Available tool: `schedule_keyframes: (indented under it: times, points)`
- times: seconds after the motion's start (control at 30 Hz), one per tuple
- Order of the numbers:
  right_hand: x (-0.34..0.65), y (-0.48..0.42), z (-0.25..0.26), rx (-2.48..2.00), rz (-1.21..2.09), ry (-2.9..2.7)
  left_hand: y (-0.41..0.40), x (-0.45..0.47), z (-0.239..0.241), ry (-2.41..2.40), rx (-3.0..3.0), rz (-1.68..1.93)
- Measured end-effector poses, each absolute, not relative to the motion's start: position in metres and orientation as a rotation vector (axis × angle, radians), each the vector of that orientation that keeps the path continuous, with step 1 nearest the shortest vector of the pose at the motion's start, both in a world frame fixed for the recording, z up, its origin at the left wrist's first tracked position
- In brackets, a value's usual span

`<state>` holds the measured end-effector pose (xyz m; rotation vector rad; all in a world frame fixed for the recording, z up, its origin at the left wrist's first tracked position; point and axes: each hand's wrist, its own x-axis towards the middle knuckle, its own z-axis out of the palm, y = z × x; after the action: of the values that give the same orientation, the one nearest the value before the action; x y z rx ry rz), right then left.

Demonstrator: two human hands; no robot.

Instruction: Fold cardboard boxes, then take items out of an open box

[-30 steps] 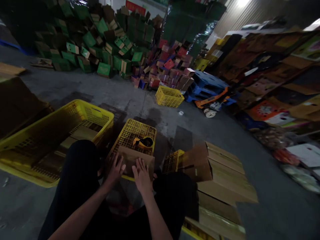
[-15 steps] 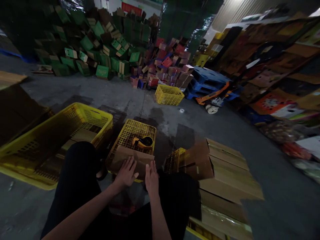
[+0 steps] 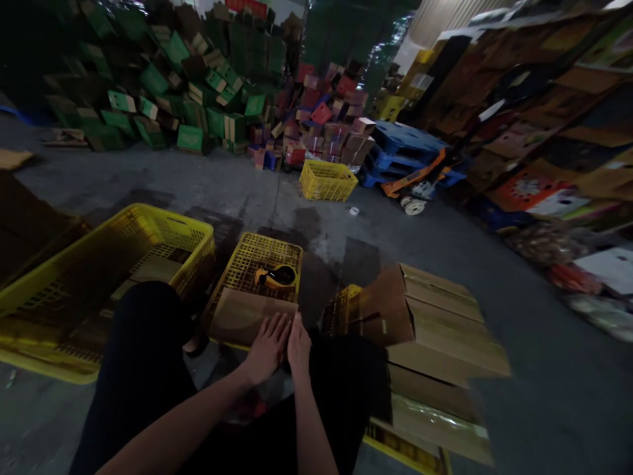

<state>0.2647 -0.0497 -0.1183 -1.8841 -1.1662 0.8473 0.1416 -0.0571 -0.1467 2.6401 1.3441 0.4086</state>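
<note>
A folded piece of brown cardboard point(image 3: 242, 313) lies on the near end of an upturned yellow plastic crate point(image 3: 257, 247) between my knees. Flat on the cardboard's right part rests my left hand point(image 3: 270, 343), fingers stretched out. My right hand point(image 3: 299, 346) stands edge-on at the cardboard's right end, fingers straight and close beside the left fingertips. Neither hand is wrapped round anything. Just beyond the cardboard, a tape dispenser point(image 3: 277, 276), orange and black, sits on the crate's grid.
On my left stands a large yellow crate point(image 3: 143, 214) with cardboard pieces inside. Stacked flattened cartons point(image 3: 445, 323) lie to my right on yellow crates. Farther off are another yellow crate point(image 3: 329, 181), blue pallets point(image 3: 408, 142), an orange pallet jack point(image 3: 415, 181) and heaped green boxes point(image 3: 190, 138).
My left hand has slid right along the cardboard until it is beside my right hand. The whole view has shifted slightly. The tape dispenser stays in place on the crate.
</note>
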Motion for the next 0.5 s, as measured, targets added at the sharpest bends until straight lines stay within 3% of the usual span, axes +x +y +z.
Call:
schedule_keyframes:
  times: [0.5]
  points:
    - [0.262, -0.068, -0.112, -1.971, 0.760, -1.195, -0.053, 0.132, -0.140, 1.415, 2.601, 0.428]
